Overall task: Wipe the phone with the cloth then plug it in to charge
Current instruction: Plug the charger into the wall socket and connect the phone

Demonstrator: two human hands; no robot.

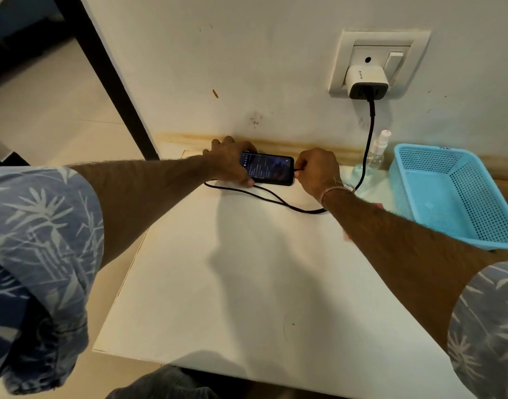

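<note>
A black phone (268, 169) lies flat near the back of the white table (247, 269), its screen lit. My left hand (229, 161) grips the phone's left end. My right hand (314, 171) pinches the cable plug at the phone's right end. The black cable (369, 133) runs up to a white charger (366, 82) seated in the wall socket (379, 63), and its slack loops across the table in front of the phone. No cloth is in sight.
A light blue perforated basket (454, 194) stands at the right by the wall. A clear spray bottle (376, 152) stands between it and the cable. A small pink-red item (378, 205) shows behind my right forearm. The table's left edge drops to the floor.
</note>
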